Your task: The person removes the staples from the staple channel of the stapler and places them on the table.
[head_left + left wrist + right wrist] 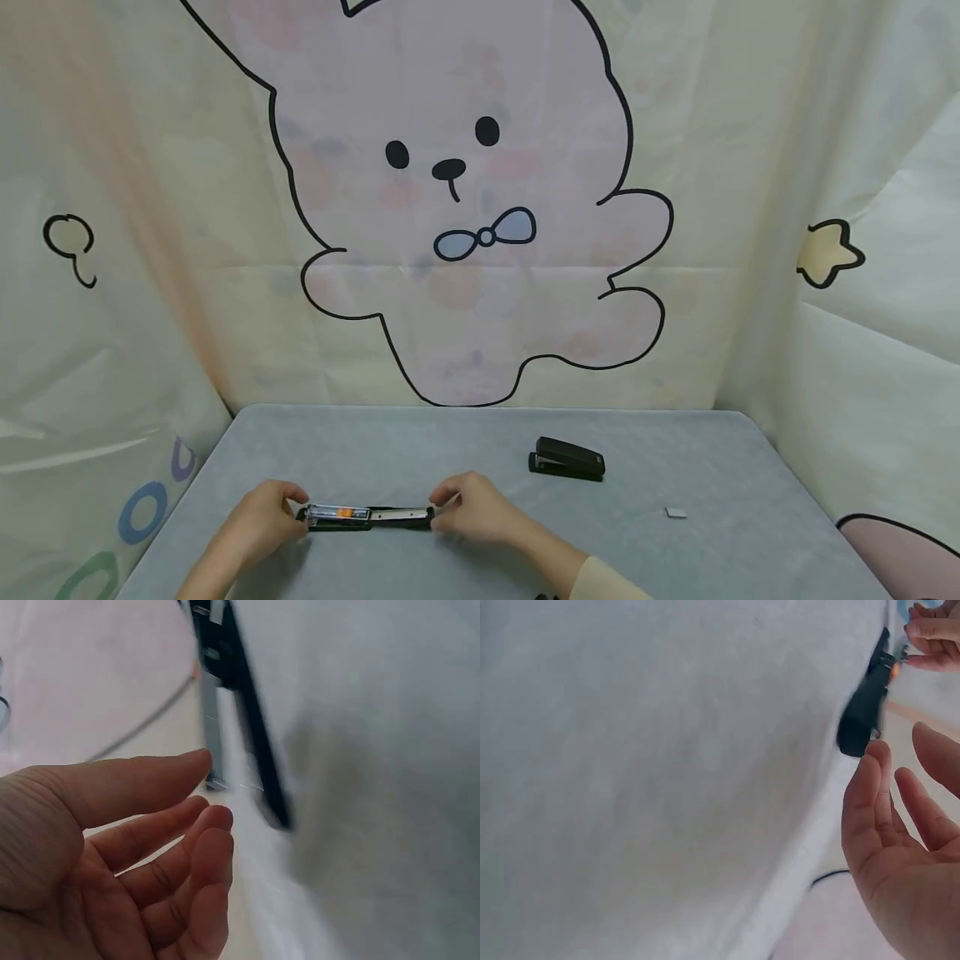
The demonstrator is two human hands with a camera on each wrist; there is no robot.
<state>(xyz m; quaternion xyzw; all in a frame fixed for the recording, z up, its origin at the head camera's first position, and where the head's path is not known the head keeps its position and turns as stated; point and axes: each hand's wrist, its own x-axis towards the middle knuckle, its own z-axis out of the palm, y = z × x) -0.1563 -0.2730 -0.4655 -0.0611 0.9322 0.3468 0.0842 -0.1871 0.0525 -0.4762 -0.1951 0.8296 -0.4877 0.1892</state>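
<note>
A black stapler (401, 518) lies opened out flat on the grey table, its metal magazine and a patch of orange showing. Beside its left end is my left hand (262, 518). In the left wrist view, the left hand (142, 855) has its thumb and bent fingers apart, close to the end of the stapler (259, 750) with nothing clasped between them. My right hand (480, 510) is at the other end. The right wrist view shows the right hand (900, 847) with loose, parted fingers, one fingertip at or against the stapler's dark end (861, 724).
Another black stapler (566, 459) stands closed farther back, right of centre. A small grey strip, perhaps staples (676, 513), lies to the right. Behind the table (637, 550) hangs a curtain (697, 208) with a cartoon animal.
</note>
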